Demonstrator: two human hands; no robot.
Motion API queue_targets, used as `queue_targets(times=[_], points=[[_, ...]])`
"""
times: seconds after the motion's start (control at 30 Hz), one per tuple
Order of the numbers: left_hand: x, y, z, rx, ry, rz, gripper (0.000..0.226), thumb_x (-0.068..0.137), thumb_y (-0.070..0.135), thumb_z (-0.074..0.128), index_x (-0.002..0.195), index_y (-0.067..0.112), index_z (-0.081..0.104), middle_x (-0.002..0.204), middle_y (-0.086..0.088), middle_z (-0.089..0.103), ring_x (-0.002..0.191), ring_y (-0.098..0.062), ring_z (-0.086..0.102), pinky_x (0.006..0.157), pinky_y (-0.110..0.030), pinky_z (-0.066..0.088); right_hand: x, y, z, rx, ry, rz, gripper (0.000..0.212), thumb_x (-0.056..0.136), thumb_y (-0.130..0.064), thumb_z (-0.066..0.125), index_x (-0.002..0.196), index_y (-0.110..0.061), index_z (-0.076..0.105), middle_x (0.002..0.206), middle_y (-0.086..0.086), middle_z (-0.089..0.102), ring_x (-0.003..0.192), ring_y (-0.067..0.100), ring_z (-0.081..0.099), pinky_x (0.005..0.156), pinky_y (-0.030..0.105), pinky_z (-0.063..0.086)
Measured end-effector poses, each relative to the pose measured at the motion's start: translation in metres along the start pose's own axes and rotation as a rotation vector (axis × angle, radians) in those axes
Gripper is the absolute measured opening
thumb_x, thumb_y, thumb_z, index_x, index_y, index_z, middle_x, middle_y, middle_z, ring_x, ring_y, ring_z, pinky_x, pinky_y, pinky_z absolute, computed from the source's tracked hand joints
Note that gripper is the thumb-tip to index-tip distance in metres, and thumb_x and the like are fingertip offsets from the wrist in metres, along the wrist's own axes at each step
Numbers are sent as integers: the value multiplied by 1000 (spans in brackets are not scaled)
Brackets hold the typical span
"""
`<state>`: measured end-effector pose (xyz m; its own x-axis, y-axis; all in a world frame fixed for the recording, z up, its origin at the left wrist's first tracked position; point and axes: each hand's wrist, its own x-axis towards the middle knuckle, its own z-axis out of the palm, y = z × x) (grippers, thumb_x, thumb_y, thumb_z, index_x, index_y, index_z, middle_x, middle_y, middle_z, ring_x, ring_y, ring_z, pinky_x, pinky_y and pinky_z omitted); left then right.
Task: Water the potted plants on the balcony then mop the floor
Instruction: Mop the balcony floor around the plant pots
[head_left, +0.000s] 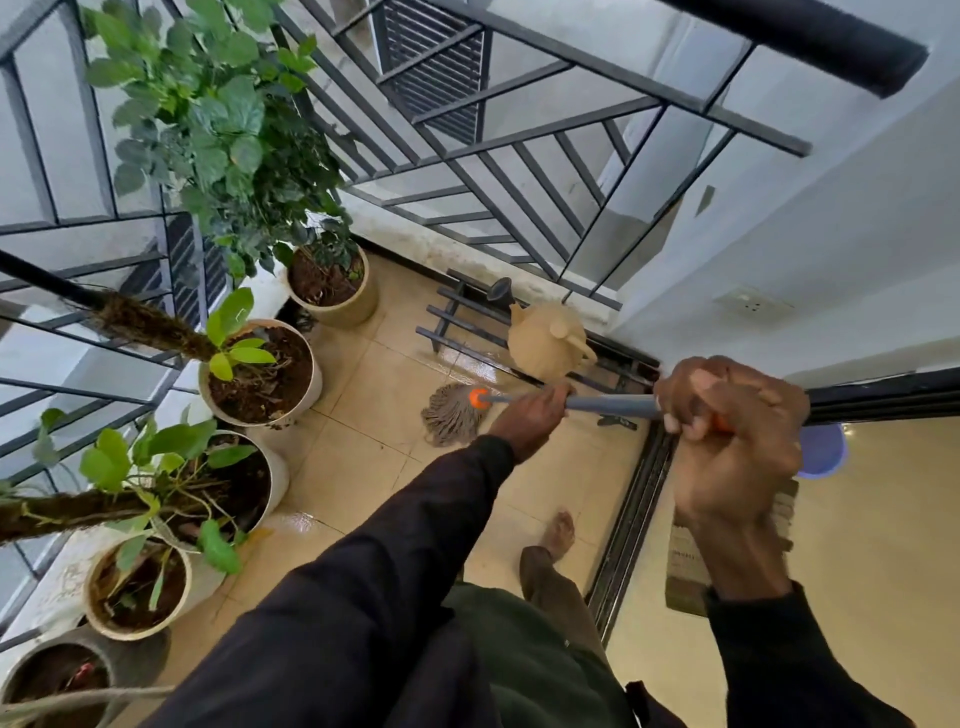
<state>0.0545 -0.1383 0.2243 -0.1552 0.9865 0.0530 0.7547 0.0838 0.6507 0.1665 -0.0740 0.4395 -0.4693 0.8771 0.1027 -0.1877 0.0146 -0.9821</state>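
The potted plants (244, 358) line the left edge of the frame, their soil dark. The watering can (545, 338) is set down on a low metal rack (467, 317) right of centre, so watering looks finished. Mopping is the step in hand. The mop head (452, 415) lies on the tiles at centre, just below the can. The left hand (530, 415) is clamped round the mop handle (613, 404) close to the head, and the right hand (727, 431) is clamped round it further up, at the right of the frame. Most of the mopping seems left: only two patches shine wet, one beside the pots at lower left and one by the mop head.

The floor (374, 415) is beige tile, narrow, with a bare foot (561, 532) at lower centre. A dark door track (623, 519) bounds it on the right, and a blue bucket (826, 452) stands on the floor beyond. A black railing (810, 34) runs across the top.
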Motion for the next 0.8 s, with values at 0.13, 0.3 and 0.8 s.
queue_targets(times=[0.13,0.3,0.8], points=[[8,-31,-13,48,-50,-30,27,105,-1,43,129,-6,54,114,-22,65,101,-34,65,96,-41,53,-7,19,22,36,59,3,40,87,-16,54,49,-24,48,45,-12,34,41,19,28,52,31,30],[-9,-62,-27,83,19,-155,30,104,-4,40,132,0,49,120,-17,59,108,-26,61,101,-37,50,4,37,50,47,-100,47,43,85,-14,54,45,-25,45,45,-16,35,43,15,27,50,37,25],[-112,-52,-38,59,194,-490,36,89,-18,52,120,-3,61,112,-21,65,101,-33,67,92,-47,57,9,40,84,66,-471,300,42,82,-21,59,42,-31,53,42,-13,38,39,10,33,59,29,33]])
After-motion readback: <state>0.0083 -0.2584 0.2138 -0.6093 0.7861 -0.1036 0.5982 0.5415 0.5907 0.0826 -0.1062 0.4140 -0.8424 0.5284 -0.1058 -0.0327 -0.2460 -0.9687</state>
